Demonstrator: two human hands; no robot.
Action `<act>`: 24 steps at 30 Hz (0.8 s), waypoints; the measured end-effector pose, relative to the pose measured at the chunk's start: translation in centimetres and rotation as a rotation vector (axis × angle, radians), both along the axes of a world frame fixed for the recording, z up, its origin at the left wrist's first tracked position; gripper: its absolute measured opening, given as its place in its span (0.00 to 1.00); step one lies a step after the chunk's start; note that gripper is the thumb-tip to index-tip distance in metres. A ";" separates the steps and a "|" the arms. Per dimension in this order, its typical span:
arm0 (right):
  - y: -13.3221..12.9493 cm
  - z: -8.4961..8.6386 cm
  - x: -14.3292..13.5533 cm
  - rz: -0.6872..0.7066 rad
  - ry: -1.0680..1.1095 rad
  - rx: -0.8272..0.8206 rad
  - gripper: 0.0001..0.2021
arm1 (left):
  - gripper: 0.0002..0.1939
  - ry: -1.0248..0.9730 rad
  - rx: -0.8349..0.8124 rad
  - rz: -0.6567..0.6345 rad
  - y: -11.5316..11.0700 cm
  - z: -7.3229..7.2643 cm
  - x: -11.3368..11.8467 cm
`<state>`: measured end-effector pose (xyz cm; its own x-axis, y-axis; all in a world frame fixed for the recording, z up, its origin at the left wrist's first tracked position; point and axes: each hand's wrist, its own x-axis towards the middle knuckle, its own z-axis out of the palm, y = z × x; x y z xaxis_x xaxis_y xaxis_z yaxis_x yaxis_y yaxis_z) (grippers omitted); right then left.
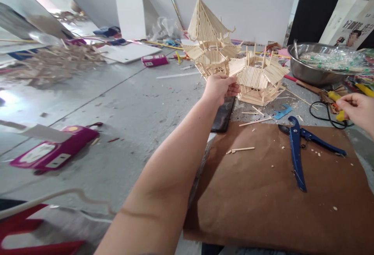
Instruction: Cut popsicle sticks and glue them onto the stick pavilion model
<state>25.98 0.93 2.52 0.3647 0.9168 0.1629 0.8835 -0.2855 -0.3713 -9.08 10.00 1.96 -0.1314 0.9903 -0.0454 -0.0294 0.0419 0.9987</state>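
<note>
My left hand [220, 87] reaches forward, its fingers closed on the left edge of a six-sided model pavilion tier [257, 78] made of thin wooden sticks. Short upright sticks rise from the top of this tier. Just behind it stands a taller stick-built pagoda [209, 25] with a pointed roof. At the right edge, my right hand [358, 109] has its fingers closed on a yellow tool [340, 115] beside a looped black cord; the tool's kind is unclear. A dark phone-like slab [222, 116] lies under my left wrist.
Blue cutters [297, 157] and stick scraps lie on a brown sheet [263, 204]. A metal bowl [318, 66] with plastic-wrapped sticks stands at the back right. Purple power strips [55, 150] and a blurred stick pile [55, 64] are to the left.
</note>
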 end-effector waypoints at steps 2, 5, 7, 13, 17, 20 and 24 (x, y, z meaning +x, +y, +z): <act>0.4 0.1 1.5 -0.056 -0.192 -0.127 0.15 | 0.10 -0.009 0.000 0.001 -0.1 0.1 0.0; 1.0 -0.1 3.5 -0.108 -0.382 -0.391 0.24 | 0.09 -0.016 0.003 0.003 -0.2 0.1 0.0; 1.3 -0.4 4.5 -0.155 -0.436 -0.486 0.29 | 0.09 -0.018 0.001 0.007 -0.2 0.1 -0.1; 1.6 -1.4 4.3 -0.188 -0.433 -0.530 0.42 | 0.09 -0.026 -0.001 0.004 -0.1 0.1 0.0; 1.6 -2.0 3.4 -0.197 -0.412 -0.461 0.39 | 0.08 -0.024 -0.002 0.007 -0.2 0.2 0.0; 1.6 -2.4 3.7 -0.212 -0.398 -0.448 0.37 | 0.09 -0.028 0.000 -0.002 -0.3 0.3 0.0; 2.0 -3.2 4.9 -0.155 -0.411 -0.442 0.38 | 0.08 -0.012 -0.016 -0.003 -0.4 0.4 0.0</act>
<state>30.83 2.90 -0.72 0.4869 0.8710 -0.0648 0.8651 -0.4707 0.1734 -9.06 9.57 2.40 -0.1274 0.9899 -0.0626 -0.0409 0.0578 0.9975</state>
